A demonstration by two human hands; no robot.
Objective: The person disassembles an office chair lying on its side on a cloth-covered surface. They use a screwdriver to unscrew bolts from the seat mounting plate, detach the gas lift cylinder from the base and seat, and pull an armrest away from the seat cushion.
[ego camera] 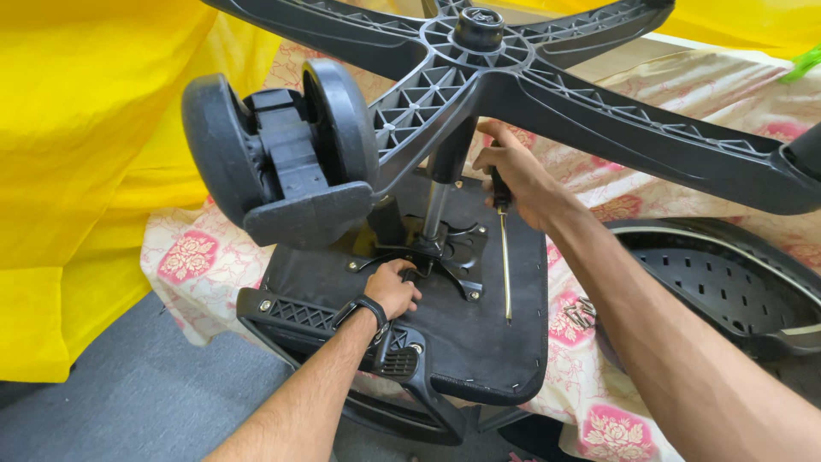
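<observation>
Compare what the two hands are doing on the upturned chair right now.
The left hand is closed on a black lever at the metal mechanism plate, low on the seat underside; the right hand is higher, beside the gas column, and grips a screwdriver pointing down. The left wrist wears a black band; the right is bare. Both are closed on something.

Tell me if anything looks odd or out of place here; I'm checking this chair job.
The office chair lies upside down on a flowered tablecloth, its star base and caster up in the air. Loose screws lie on the cloth beside the seat.
</observation>
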